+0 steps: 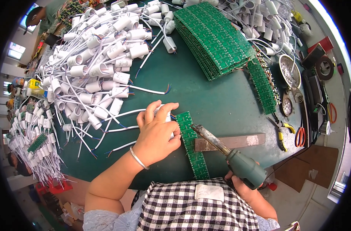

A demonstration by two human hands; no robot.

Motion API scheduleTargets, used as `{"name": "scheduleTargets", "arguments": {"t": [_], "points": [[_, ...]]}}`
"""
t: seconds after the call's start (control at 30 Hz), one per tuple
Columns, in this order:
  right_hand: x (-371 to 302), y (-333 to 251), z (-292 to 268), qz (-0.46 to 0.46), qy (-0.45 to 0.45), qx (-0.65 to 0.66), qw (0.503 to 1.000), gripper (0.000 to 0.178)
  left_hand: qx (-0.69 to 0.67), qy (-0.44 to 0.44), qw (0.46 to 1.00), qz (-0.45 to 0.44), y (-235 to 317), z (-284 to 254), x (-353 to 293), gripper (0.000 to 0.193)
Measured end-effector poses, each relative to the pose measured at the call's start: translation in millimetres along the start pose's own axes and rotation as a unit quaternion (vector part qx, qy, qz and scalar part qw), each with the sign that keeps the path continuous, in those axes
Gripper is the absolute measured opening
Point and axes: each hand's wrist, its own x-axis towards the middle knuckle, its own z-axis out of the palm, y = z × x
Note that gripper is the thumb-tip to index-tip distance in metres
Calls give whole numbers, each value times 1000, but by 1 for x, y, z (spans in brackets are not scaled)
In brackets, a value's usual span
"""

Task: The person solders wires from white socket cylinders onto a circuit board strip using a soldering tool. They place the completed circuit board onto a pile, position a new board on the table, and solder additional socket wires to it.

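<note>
My left hand (156, 133) is closed around a white plastic cylinder, mostly hidden by the fingers, with short coloured wires at the upper end of a green circuit board strip (191, 144). White cables trail from under that hand to the left. In my right hand (243, 184) is a green-handled soldering iron (244, 167), its metal tip pointing up and left, close to the right edge of the strip. The strip runs down toward my checked apron. A brown bar (231, 142) lies across the table, partly beneath the iron's shaft.
White cylinders with cables (102, 65) heap up on the left. Stacked green circuit boards (214, 38) stand at the back, with another board strip (262, 86) beside them. Yellow-handled pliers (280, 133), orange-handled scissors (300, 136) and a metal bowl (290, 73) sit at the right.
</note>
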Motion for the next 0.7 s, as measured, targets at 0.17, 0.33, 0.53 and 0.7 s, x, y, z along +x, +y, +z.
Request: {"name": "scheduleTargets", "arguments": {"t": [0.17,0.33,0.53,0.7], "points": [[5,-4,3,16,-4,91,996,15,0,-2,1000,-17,-1,-1,-1,6],[-2,1,6,19,37,78,996,22,-17,-10,1000,-9,-1,0,-1,7],[-7,-2,11,18,91,162,982,31,-29,10,1000,3,-1,2,-3,9],[-7,3,9,4,80,187,979,39,-14,24,1000,1,2,4,-6,11]]}}
